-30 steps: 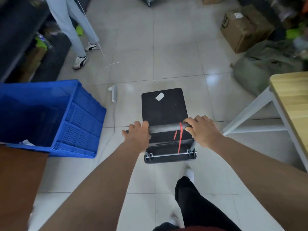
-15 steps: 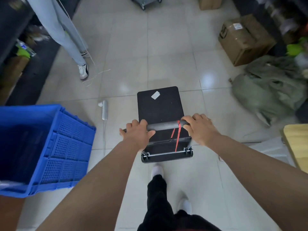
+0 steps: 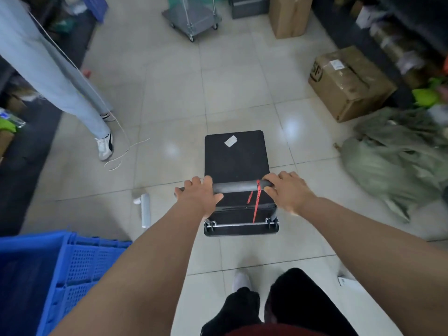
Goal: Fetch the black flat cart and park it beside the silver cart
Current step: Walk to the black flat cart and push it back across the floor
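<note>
1. Black flat cart (image 3: 236, 156): on the tiled floor directly ahead of the person, deck bare except for a small white label (image 3: 230, 141) near its far edge. A red cord (image 3: 256, 202) hangs from the push bar.
2. Push bar (image 3: 236, 186): grey, crosswise at the near end of the deck. Left hand (image 3: 197, 197) is wrapped over its left end; right hand (image 3: 286, 190) is wrapped over its right end, just beside the cord. Both hands are clenched on the bar.
3. Silver cart (image 3: 194, 16): far end of the aisle, upper centre, well apart from the black cart. Parking not yet done; judged mid-transit.
4. Hazards, left: a person's leg and white shoe (image 3: 104, 147), with a loose white cable (image 3: 126, 151) trailing on the tiles; a grey cylindrical object (image 3: 145, 210) on the floor near the cart's left side; a blue crate (image 3: 53, 275) near the left arm.
5. Hazards, right: a cardboard box (image 3: 349, 81) and an olive-green bundle (image 3: 397, 161).
6. Handling advice: push evenly with both hands so the deck tracks straight down the open middle tiles; keep the wheels off the cable; slow early and angle in alongside the silver cart rather than nosing into it.
</note>
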